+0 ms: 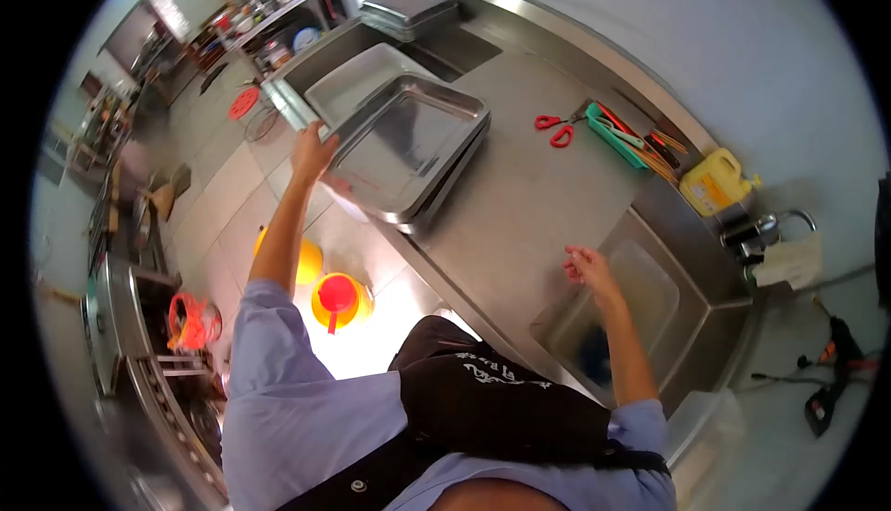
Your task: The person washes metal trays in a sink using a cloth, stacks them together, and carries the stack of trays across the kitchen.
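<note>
A shallow metal tray (401, 144) lies on top of other stacked metal trays, overhanging the front of the steel counter (529, 177). My left hand (314, 153) is at the tray's left rim, with the fingers curled at its edge. Over the counter beside the sink, my right hand (587, 268) hangs with loosely bent fingers and nothing visible in it. Below that hand, a clear rectangular tub (650, 274) of cloudy water sits in the sink (719, 321), with something dark in it. Behind the stacked trays, a white tray (357, 84) rests in another basin.
Red-handled scissors (560, 130) lie near a green basket (613, 140) of utensils and chopsticks. A yellow jug (715, 183) stands by the faucet (756, 230). Covered metal pans (408, 10) occupy the far end. On the floor is a yellow bucket (362, 307) with a red dipper (336, 296).
</note>
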{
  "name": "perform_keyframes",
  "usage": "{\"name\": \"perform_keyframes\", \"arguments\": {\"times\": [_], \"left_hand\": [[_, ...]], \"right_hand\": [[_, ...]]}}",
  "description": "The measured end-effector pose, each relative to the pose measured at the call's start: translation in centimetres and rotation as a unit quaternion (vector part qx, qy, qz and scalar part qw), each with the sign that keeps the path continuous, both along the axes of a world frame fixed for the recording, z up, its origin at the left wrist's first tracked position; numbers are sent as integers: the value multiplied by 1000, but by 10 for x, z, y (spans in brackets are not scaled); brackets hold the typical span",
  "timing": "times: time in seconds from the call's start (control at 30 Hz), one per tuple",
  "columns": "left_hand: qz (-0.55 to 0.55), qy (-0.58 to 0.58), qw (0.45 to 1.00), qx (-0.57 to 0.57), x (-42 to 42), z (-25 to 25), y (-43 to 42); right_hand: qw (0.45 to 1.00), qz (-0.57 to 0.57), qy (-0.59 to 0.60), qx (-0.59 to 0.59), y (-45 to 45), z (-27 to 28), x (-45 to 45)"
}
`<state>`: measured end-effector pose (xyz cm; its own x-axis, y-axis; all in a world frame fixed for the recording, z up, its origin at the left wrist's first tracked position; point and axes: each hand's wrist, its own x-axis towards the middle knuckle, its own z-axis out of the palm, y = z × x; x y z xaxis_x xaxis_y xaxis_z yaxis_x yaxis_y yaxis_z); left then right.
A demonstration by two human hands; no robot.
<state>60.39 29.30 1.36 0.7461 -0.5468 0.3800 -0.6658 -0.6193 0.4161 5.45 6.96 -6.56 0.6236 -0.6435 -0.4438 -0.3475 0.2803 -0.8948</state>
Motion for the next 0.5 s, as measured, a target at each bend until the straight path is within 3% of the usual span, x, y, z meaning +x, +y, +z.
{"name": "perform_keyframes", "arguments": {"times": [0.07,0.17,0.3,0.37,0.43,0.47,0.5], "left_hand": [[16,30,991,129,24,-7,-12],[-54,92,980,166,77,-46,-29],[-104,182,940,269,81,-18,-41],[-143,308,928,154,81,-13,-41],[-159,445,878,79,76,-3,-42],[-177,455,867,98,81,-3,-44],[-196,375,900,105,89,-11,-48]], "right_hand": [[1000,-3,-17,0,4,16,17],[1000,26,-16,-9,13,49,64],[997,68,-32,20,26,51,153],[995,75,-55,40,34,47,201],[995,63,-75,31,48,53,238],[995,53,-80,16,54,56,253],[995,46,-83,0,56,57,264]]}}
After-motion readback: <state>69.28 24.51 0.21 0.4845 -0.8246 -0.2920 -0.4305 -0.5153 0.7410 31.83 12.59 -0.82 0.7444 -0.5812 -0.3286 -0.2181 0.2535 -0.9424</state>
